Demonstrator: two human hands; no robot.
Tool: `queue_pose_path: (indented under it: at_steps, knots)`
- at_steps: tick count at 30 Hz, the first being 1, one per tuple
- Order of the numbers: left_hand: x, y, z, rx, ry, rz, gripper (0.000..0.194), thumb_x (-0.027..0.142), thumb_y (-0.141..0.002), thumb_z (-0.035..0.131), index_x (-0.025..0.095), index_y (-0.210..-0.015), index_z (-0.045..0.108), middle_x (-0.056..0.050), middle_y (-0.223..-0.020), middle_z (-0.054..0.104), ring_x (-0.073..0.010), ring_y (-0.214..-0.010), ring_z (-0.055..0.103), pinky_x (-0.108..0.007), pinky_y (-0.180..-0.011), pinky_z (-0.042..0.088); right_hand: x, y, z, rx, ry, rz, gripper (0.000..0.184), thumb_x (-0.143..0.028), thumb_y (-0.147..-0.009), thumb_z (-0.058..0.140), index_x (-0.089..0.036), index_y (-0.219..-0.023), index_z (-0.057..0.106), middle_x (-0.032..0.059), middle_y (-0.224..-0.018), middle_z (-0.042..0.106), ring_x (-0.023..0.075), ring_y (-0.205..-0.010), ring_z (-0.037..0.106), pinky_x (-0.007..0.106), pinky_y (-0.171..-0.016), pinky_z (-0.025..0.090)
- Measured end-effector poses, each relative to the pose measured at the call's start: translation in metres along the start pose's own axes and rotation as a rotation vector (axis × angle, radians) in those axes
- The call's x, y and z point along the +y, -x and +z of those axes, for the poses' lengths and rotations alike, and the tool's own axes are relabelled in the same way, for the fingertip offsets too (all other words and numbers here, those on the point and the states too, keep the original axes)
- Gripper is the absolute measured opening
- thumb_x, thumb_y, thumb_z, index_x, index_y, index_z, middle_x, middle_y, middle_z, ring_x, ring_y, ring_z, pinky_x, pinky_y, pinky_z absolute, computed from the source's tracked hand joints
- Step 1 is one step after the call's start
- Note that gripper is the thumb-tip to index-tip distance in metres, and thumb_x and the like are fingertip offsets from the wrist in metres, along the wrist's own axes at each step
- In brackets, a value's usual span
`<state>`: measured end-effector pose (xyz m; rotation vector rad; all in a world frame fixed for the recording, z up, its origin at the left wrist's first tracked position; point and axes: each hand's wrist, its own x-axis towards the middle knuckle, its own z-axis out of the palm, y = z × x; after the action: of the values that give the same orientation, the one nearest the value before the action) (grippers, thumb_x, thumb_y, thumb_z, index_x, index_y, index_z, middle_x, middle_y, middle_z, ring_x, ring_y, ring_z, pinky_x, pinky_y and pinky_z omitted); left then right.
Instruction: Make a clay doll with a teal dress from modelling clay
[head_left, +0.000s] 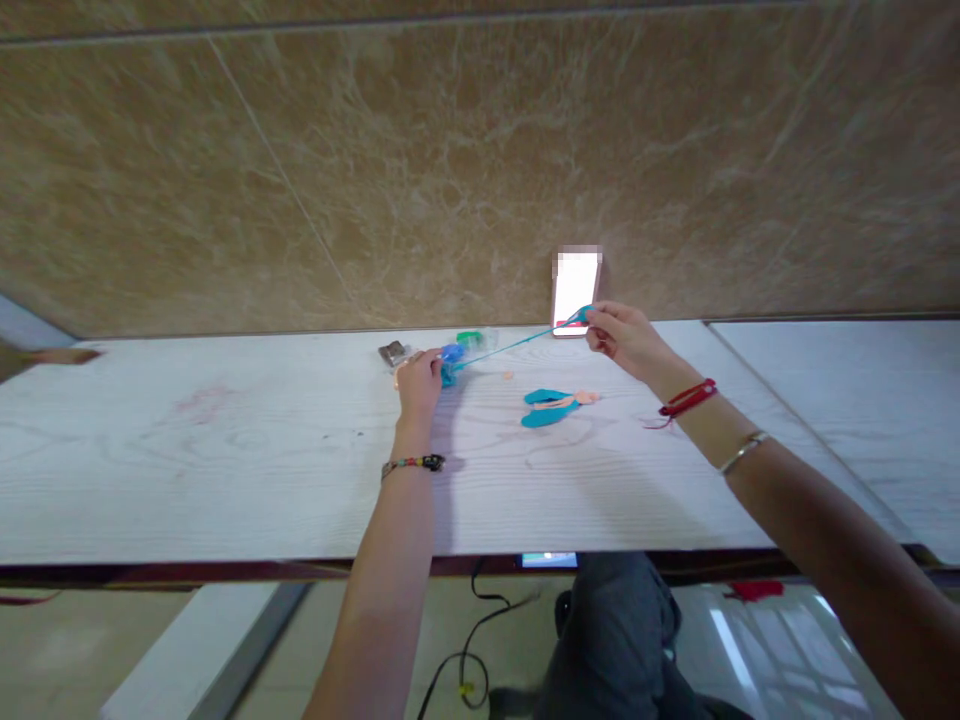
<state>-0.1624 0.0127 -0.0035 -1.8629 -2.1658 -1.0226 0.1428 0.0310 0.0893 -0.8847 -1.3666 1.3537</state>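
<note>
A strand of light-blue modelling clay [514,345] stretches in a thin line above the white table, from one hand to the other. My left hand [420,384] is closed on a lump of it beside the small packets. My right hand [621,338] pinches the far end, a thicker blob, in front of the phone's lower edge. Between the hands and nearer to me lies a flat clay shape [555,407] with two blue lobes and a peach-coloured middle. A tiny peach bit [508,375] rests behind it.
A phone [576,290] with a bright screen leans against the marbled wall [465,170]. Green [469,339], blue [452,353] and brown [392,352] pieces, some in clear wrapping, lie by my left hand. A black cable [469,640] lies on the floor below the table [247,470].
</note>
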Motion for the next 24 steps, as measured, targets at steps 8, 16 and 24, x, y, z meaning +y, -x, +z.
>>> queue_pose_path:
  at_steps: [8, 16, 24]
  knots:
    - [0.061, 0.016, 0.004, -0.126, 0.139, 0.419, 0.031, 0.02, -0.087, 0.046, 0.019, -0.113, 0.062, -0.008, -0.113, 0.064, -0.0201, -0.108, 0.056, -0.034, -0.097, 0.042, -0.024, 0.023, -0.05, 0.026, 0.045, -0.125, 0.01, -0.026, -0.081, 0.063, -0.019, -0.073, 0.06, -0.0008, -0.07, 0.062, 0.002, -0.047, 0.044, 0.019, -0.044, 0.035]
    - [0.084, 0.031, 0.009, -0.188, 0.24, 0.496, 0.028, 0.027, -0.09, 0.045, 0.016, -0.109, 0.062, -0.009, -0.109, 0.065, -0.0193, -0.105, 0.058, -0.033, -0.095, 0.043, -0.01, 0.036, -0.056, -0.042, 0.194, -0.065, 0.012, -0.023, -0.072, 0.069, -0.017, -0.082, 0.065, -0.0016, -0.062, 0.064, 0.0037, -0.045, 0.043, 0.019, -0.042, 0.033]
    - [0.122, 0.052, 0.017, -0.302, 0.119, 0.663, 0.033, 0.036, -0.086, 0.054, 0.018, -0.112, 0.062, -0.01, -0.113, 0.064, -0.0234, -0.108, 0.056, -0.037, -0.092, 0.042, 0.017, 0.04, -0.07, -0.194, 0.662, -0.078, 0.011, -0.015, -0.066, 0.067, -0.017, -0.076, 0.072, -0.0024, -0.054, 0.061, 0.0087, -0.049, 0.052, 0.021, -0.047, 0.038]
